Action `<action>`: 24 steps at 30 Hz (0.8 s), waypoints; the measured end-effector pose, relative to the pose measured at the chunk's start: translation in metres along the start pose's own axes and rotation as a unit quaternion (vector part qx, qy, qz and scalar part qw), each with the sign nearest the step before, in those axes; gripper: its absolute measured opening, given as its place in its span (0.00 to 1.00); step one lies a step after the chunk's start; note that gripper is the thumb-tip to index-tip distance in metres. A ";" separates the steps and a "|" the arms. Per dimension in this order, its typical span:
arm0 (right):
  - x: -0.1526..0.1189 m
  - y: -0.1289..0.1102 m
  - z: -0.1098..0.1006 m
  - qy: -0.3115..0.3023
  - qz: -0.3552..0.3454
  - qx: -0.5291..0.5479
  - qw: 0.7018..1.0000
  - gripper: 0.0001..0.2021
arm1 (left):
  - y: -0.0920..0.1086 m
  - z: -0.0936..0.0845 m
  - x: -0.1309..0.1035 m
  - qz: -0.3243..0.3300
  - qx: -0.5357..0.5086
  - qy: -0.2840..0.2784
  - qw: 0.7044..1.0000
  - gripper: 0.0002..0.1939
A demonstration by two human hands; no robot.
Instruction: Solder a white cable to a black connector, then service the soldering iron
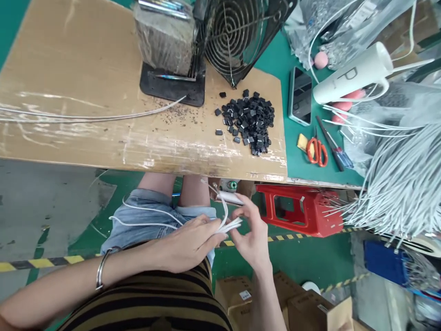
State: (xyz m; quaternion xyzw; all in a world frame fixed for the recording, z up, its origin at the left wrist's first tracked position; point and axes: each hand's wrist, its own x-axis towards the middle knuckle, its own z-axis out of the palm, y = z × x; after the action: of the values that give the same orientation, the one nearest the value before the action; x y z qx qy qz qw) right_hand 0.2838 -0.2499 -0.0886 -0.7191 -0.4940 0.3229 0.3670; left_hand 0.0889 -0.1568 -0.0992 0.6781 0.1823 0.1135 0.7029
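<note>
We find the left hand (196, 239) at lower centre of the frame, closed on a folded bunch of white cables (231, 225); we judge the grip is set behind the ends so that they stay together and project clear of the fingers. The right hand (253, 230) stands just right of it, its thumb and fingers bent to a narrow gap about those ends; we cannot tell whether they pinch. 2 loops trail left across the denim shorts (138, 220), the lap apparently taking the slack. A heap of black plastic pieces (251, 119) lies at upper centre, near the bench edge, presumably for easy reach. The surface is a cardboard sheet (69, 82), glossy with film in places and marked by dark crumbs, laid over a green tabletop (298, 142). At upper right we record a phone (300, 96), a white mug (354, 76) and orange-handled scissors (317, 151); a thick cable bundle (406, 179) hangs at the right edge. Below, we note a red stool (306, 211), cardboard boxes (234, 292) and a green floor (299, 257) crossed by yellow-and-black striping (41, 263).
</note>
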 end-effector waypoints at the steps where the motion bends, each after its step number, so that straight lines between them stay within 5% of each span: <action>1: 0.004 0.001 -0.002 -0.009 -0.045 -0.058 0.997 0.30 | 0.002 -0.002 0.000 0.003 0.011 -0.014 1.000 0.14; 4: 0.013 0.001 -0.008 -0.002 -0.172 -0.204 0.964 0.21 | 0.010 -0.011 -0.001 0.001 0.011 -0.075 0.997 0.15; 6: 0.016 0.001 -0.010 -0.005 -0.187 -0.195 0.963 0.11 | 0.013 -0.018 0.000 -0.006 -0.001 -0.091 0.996 0.17; 9: 0.014 0.003 -0.009 -0.046 -0.084 -0.002 0.995 0.06 | 0.010 -0.027 0.005 -0.004 -0.031 -0.057 0.998 0.17; 11: 0.010 0.005 -0.006 -0.056 0.016 0.142 0.988 0.04 | 0.006 -0.030 0.011 0.010 -0.066 -0.032 0.997 0.18; 18: 0.016 -0.006 0.024 -0.050 0.156 0.427 0.890 0.13 | -0.011 -0.031 0.029 0.007 -0.234 0.014 0.972 0.24; 24: 0.031 -0.023 0.055 0.017 0.204 0.523 0.827 0.22 | -0.024 -0.013 0.038 -0.007 -0.252 0.109 0.962 0.24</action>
State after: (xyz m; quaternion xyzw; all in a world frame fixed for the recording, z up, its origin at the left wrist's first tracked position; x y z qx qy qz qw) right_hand 0.2368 -0.2030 -0.1008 -0.5092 -0.0870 0.5878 0.6226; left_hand 0.1164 -0.1307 -0.1269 0.4614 0.2274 0.2241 0.8278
